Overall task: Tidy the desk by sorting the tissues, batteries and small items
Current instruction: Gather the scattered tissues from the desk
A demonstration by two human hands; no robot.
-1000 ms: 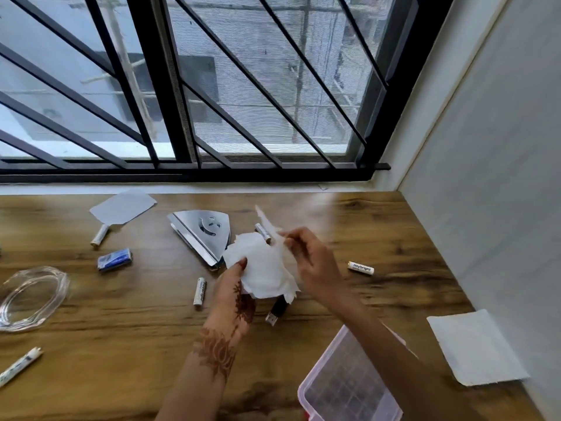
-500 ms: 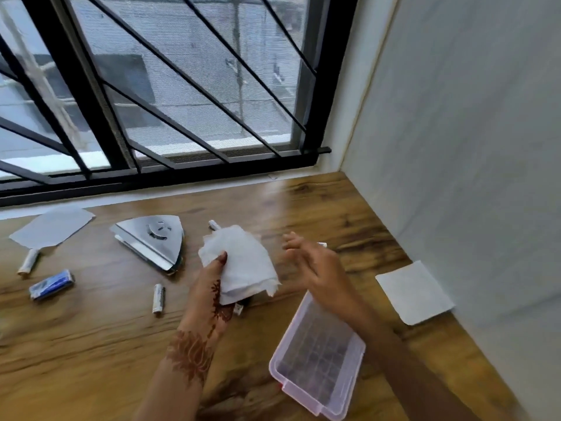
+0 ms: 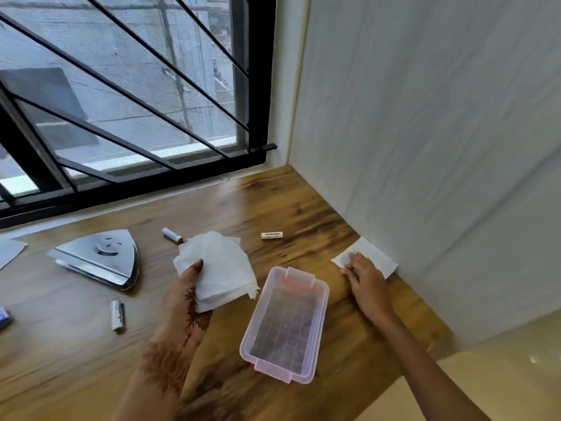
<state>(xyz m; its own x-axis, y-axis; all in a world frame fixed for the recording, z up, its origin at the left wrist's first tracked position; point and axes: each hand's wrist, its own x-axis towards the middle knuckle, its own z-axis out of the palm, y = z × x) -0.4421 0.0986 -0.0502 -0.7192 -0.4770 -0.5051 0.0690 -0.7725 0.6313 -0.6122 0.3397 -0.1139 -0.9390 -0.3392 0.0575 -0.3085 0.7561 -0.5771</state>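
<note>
My left hand [image 3: 185,299] holds a bundle of white tissues [image 3: 218,268] above the wooden desk [image 3: 60,344]. My right hand [image 3: 364,278] lies with fingers spread on a flat white tissue [image 3: 376,256] by the right wall; it presses the tissue without gripping it. A clear plastic box [image 3: 258,347] with a pink rim stands open between my hands. White batteries lie loose: one [image 3: 271,235] behind the box, one [image 3: 172,235] behind the tissue bundle, one [image 3: 117,315] to the left of my left wrist.
A triangular metal holder [image 3: 100,256] lies at the left. A grey paper piece [image 3: 9,252] and a blue item [image 3: 3,317] show at the left edge. The barred window runs along the back, a white wall on the right. The desk edge drops off at lower right.
My right hand let go of the tissue bundle and moved right onto the flat tissue by the wall. My left hand kept the bundle. The view swung to the right.
</note>
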